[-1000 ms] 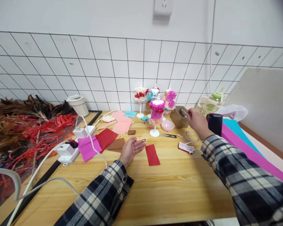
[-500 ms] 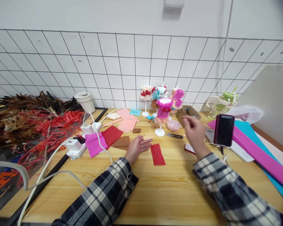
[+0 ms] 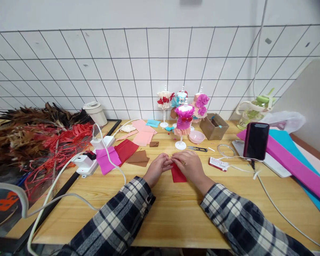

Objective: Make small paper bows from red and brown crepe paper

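My left hand (image 3: 156,169) and my right hand (image 3: 191,168) meet over the middle of the table, fingertips together. Both are closed in a pinch; whatever lies between the fingers is too small to make out. Beneath my right hand is a piece of red crepe paper (image 3: 178,175), partly covered by it. Just beyond the hands, thread snips (image 3: 198,149) lie on the wood. A small dress-form stand (image 3: 183,122) in magenta and peach paper stands behind them, beside a pink bowl (image 3: 196,137). Folded brown paper (image 3: 138,158) is left of my left hand.
More decorated stands (image 3: 164,103) and a cardboard box (image 3: 214,127) are at the back. Power strips (image 3: 86,169) with cables line the left, near feathers (image 3: 32,124). At right are a phone (image 3: 256,141), a labelled card (image 3: 218,164) and rolled coloured paper (image 3: 296,160).
My right hand has come left and down from beside the box to meet my left hand. My left fingers, stretched out before, are now curled in. The view has shifted slightly.
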Demonstrator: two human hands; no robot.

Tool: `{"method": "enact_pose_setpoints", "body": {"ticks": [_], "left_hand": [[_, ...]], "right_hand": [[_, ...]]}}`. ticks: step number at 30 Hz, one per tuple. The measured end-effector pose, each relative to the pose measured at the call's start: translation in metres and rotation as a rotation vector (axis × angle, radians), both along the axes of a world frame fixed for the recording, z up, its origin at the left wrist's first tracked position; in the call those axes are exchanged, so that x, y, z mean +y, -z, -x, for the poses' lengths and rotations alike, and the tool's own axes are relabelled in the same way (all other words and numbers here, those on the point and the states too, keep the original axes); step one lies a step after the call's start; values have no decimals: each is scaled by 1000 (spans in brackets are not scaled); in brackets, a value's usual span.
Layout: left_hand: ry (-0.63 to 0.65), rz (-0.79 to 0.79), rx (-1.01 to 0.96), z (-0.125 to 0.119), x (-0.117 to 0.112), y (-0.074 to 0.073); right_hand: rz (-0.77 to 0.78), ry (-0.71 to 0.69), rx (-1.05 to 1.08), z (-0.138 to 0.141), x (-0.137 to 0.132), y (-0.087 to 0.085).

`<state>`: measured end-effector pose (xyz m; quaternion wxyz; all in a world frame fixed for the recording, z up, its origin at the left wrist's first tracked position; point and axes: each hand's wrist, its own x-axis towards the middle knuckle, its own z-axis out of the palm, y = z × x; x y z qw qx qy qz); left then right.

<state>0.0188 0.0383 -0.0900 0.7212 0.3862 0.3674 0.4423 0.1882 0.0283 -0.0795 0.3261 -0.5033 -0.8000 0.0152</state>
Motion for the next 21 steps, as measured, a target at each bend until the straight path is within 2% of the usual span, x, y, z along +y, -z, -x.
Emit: {"method": "enact_pose_setpoints", "body": {"ticks": [4,7,13,17,21], "left_hand": [[-100,-141,155,12,5,-4],[-168,-284,309,18,6,-8],[-50,-732,571,7,-10,-17],[-13,-775,631,6,-11,-17],[-5,-760,660,9,-6,-15]], "right_hand": [[51,76,-65,-15,2,1],[88,60,-49,-24,4,3],[111,-94,-76,-14,-4,0],[123,-151,-61,-11,-7,-1],[135,-129,-25,-13,-7,-3]]}}
